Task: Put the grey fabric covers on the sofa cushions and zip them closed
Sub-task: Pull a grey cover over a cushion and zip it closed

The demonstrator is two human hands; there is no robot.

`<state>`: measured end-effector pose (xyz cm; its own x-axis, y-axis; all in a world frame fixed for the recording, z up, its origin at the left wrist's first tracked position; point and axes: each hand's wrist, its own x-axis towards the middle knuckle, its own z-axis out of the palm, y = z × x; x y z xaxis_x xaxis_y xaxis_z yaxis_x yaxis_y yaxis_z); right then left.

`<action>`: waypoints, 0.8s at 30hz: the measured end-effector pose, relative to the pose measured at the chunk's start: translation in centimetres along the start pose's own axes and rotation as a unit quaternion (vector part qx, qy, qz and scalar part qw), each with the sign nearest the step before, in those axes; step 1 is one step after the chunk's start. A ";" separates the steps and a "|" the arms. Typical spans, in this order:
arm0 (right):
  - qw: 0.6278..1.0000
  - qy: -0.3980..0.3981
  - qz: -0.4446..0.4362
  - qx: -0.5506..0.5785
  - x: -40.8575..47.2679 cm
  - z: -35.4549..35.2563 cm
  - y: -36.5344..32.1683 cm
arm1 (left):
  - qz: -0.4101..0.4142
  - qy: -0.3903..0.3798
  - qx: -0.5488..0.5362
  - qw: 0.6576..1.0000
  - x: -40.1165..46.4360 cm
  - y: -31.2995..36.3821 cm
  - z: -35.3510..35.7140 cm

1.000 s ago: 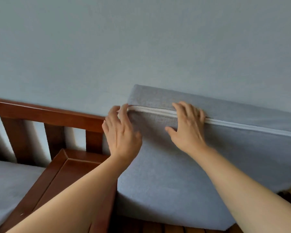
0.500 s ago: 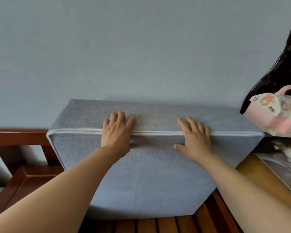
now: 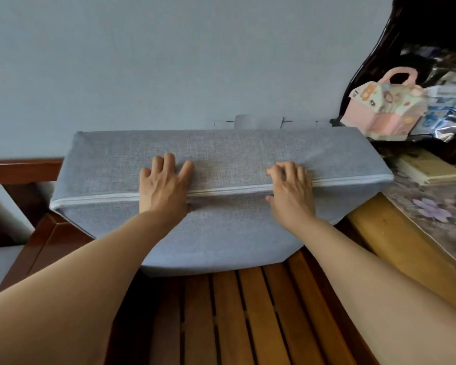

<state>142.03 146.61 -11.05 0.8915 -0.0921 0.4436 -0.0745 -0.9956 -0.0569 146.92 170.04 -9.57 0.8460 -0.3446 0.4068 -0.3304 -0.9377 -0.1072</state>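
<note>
While both hands lie flat, left hand (image 3: 163, 188) and right hand (image 3: 291, 189) should press the zip (image 3: 229, 190) between them, holding nothing on the grey cushion (image 3: 221, 227).

Soft, even daylight fills the scene, fairly bright and slightly cool, with no hard glare on the wall (image 3: 169, 61). Faint shadows lie under both hands on the cushion (image 3: 221, 233). The wooden slats (image 3: 248, 312) nearest are darker. Wide-angle bending curves the edges. The far-right clutter (image 3: 445, 106) is smeared, with small foil glints.
</note>
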 end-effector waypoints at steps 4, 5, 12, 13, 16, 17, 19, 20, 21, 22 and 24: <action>0.999 -0.005 -0.007 -0.048 -5.5 -1.5 -0.1 | -0.003 0.019 -0.015 1.000 -5.4 2.0 -0.3; 0.998 -0.013 -0.007 -0.062 -7.0 -1.9 -0.2 | 0.002 0.025 -0.017 1.000 -6.7 2.7 -0.3; 0.991 -0.064 -0.064 -0.103 -15.4 -2.2 1.0 | 0.068 -0.016 0.002 0.998 -15.1 5.9 0.7; 0.991 -0.066 -0.072 -0.094 -16.5 -1.7 1.2 | 0.064 -0.019 0.000 0.998 -16.2 6.4 0.9; 0.991 -0.068 -0.101 -0.059 -20.0 -0.4 2.0 | 0.038 -0.051 -0.008 0.998 -19.3 8.2 1.5; 0.991 -0.062 -0.107 -0.051 -21.2 -0.1 2.3 | 0.033 -0.064 -0.011 0.997 -20.4 8.9 1.7; 0.991 -0.051 -0.120 -0.040 -23.7 0.5 3.0 | 0.011 -0.096 -0.019 0.995 -22.7 10.4 2.2; 0.989 -0.053 -0.129 -0.038 -24.8 0.7 3.4 | -0.001 -0.099 -0.019 0.995 -24.0 11.0 2.5; 0.988 -0.055 -0.138 -0.037 -25.9 1.0 3.8 | -0.009 -0.096 -0.013 0.995 -25.2 11.6 2.8; 0.987 -0.058 -0.146 -0.034 -26.9 1.3 4.1 | -0.008 -0.095 -0.015 0.995 -26.2 12.1 3.0; 0.985 -0.057 -0.162 -0.018 -28.9 1.6 4.2 | 0.008 -0.085 -0.030 0.996 -27.9 12.8 3.3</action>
<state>116.70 145.08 -25.52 0.9154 0.2319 0.3291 0.2092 -0.9724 0.1033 120.45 167.49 -25.33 0.8975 -0.3669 0.2447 -0.3646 -0.9295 -0.0564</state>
